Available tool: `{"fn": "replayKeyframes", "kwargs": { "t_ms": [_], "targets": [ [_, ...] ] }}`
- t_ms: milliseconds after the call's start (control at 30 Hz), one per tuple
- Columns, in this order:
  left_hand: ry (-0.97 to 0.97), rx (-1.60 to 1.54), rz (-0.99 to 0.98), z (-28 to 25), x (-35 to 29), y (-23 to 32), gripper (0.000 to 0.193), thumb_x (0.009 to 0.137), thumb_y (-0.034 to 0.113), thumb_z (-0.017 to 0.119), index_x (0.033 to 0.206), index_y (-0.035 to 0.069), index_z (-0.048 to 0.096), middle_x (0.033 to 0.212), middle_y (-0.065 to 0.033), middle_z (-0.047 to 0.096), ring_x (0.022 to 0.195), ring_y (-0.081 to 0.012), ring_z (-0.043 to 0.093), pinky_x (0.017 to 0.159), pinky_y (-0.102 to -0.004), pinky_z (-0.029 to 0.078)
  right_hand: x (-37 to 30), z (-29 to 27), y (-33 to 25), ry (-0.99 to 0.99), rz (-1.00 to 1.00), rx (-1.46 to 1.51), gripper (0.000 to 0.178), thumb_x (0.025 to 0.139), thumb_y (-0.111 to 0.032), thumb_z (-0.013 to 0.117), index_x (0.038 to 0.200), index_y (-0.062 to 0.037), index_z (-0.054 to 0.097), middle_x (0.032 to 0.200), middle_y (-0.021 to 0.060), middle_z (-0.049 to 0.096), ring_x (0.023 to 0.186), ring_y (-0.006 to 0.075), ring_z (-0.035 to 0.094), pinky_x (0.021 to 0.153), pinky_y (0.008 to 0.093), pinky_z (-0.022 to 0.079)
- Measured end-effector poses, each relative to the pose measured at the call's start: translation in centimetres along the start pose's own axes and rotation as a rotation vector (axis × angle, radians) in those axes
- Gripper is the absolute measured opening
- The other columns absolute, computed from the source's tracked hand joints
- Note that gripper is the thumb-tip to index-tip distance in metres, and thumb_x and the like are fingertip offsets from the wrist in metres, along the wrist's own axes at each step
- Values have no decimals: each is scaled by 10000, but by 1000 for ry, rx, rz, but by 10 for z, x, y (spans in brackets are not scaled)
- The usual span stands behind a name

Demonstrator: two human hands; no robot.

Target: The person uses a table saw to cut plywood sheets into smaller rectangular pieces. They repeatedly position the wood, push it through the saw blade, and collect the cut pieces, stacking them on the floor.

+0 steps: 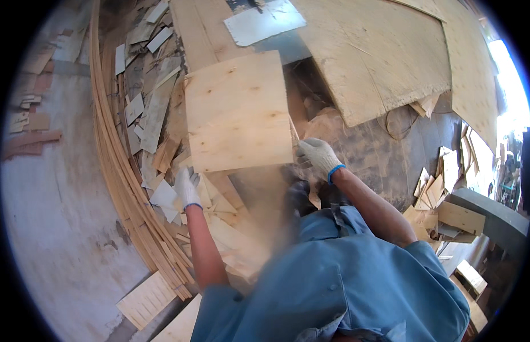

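A square plywood sheet (pixel 239 114), pale with small brown knots, lies in front of me, its near edge toward my body. My left hand (pixel 187 186), in a whitish knit glove with a blue cuff, has its fingers curled at the sheet's near left corner. At the near right side, my right hand (pixel 318 155), gloved alike, is closed at the edge, fingertips partly hidden. A thin pale wood strip (pixel 294 130) shows along that edge beside the right fingers; whether it is separate, I cannot tell. Dust blurs the area below the sheet.
Large plywood panels (pixel 384 51) lie ahead and right, a white sheet (pixel 265 23) beyond. Long wooden strips (pixel 114 154) run along the left, beside heaped offcuts (pixel 156 114). More scraps (pixel 433 188) lie at right near a grey beam (pixel 493 214). My shoes (pixel 299 191) stand just behind the sheet.
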State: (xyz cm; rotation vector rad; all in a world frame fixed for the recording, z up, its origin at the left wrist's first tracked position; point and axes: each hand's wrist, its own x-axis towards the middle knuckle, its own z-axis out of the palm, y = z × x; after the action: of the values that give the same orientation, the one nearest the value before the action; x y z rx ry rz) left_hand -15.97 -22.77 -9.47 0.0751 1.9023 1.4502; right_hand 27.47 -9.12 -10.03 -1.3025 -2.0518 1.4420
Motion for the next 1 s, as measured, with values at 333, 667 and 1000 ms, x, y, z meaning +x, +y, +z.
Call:
{"fn": "replayKeyframes", "kwargs": {
  "t_ms": [333,667,1000],
  "targets": [
    [-260,-151,6,38,-64,29,400,978,311,570,1252,20,580,1223,-80,619,1080,-181,602,928,-341,490,8,-22,-23,246,-55,184,335,955,-360,581,904,-40,667,752,45,624,604,117,587,468,275,448],
    [-184,-309,-73,112,-171,67,465,979,390,563,1252,14,582,1229,-90,619,1103,-183,599,939,-319,496,-4,-123,-67,249,477,561,319,953,-348,571,833,-57,626,613,7,544,460,91,505,376,247,352],
    [-529,-842,-352,302,-224,40,618,991,482,460,1337,-30,475,1342,-231,526,1252,-389,512,1076,-561,379,-34,-192,2,433,482,811,318,986,-302,520,1032,-1,616,860,88,663,667,151,636,536,274,513]
  ]
}}
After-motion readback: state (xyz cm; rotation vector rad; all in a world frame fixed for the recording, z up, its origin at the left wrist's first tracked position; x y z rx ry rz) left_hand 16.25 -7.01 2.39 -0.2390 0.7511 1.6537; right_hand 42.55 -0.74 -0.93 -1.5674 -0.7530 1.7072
